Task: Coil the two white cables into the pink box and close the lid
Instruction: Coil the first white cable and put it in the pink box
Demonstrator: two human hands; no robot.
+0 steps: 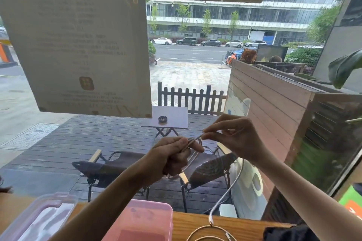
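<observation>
My left hand point(172, 156) gripped cable point(193, 140) loops; right hand point(233, 135) pinched strand just beside. Kept loops small, even, for pink box point(145, 219) below left hand.

One head-worn wide-angle view looks forward and slightly down, over the near wooden counter point(225, 221), through a window point(186, 76) toward the far street.

On the counter point(195, 223), the box point(145, 219) sits between its lid point(37, 217) at left and a coiled cable point(210, 234) at right.
</observation>
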